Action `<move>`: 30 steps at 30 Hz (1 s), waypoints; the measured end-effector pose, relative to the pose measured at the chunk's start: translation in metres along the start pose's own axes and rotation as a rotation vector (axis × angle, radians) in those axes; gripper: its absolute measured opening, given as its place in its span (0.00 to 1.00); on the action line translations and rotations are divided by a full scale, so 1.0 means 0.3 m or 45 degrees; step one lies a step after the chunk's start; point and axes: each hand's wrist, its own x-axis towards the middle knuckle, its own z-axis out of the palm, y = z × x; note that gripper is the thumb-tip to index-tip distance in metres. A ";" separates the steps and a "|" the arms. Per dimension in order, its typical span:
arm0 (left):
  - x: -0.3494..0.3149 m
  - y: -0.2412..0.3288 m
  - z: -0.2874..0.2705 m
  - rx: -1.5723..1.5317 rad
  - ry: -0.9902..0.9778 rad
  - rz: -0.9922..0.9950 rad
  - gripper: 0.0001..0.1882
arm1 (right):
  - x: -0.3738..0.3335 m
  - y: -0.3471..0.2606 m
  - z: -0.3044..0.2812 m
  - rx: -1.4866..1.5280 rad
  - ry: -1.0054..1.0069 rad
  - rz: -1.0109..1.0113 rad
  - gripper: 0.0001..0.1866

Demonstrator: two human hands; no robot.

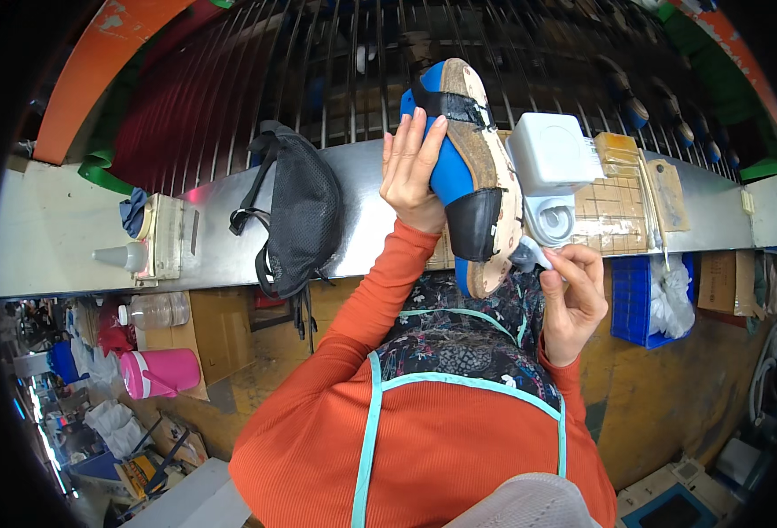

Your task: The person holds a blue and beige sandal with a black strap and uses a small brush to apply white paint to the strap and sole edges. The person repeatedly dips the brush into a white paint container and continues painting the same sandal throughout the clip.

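Right hand (578, 299) pinches small grey-white tool (536, 252) at heel end of blue-lasted, black-strapped, tan-soled sandal (475, 222). Left hand (413, 176): fingers straight against blue side; thumb hidden, grip indeterminable. Sandal over steel bench (366, 176). Risk: weak support, sandal rolls, tool skids.

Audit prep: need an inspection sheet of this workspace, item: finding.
Surface: metal bench, shiny where bare.
Work items: black-strapped sandal on blue foot form; small grey-and-white tool, type unclear, by the sole's near end.
Clutter: black bag, white container, grey cone-shaped nozzle.
Hands: left hand against the foot form, fingers extended; right hand pinches the tool.
Cables: pale curved hose or cable, far right.
Surroundings: metal bars beyond the bench; blue crate, pink jug lower down.
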 end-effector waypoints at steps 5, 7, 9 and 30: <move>0.003 -0.004 0.005 -0.041 0.027 0.012 0.22 | 0.003 -0.006 0.030 0.055 -0.080 0.047 0.12; 0.004 -0.007 0.004 -0.040 0.032 0.030 0.23 | 0.006 0.001 0.040 0.064 -0.080 0.059 0.12; 0.004 -0.008 0.003 -0.031 0.035 0.049 0.23 | 0.009 0.011 0.053 0.023 -0.049 0.046 0.12; 0.009 -0.029 -0.008 -0.051 0.087 0.185 0.19 | 0.071 0.054 0.079 -0.402 0.176 -0.307 0.14</move>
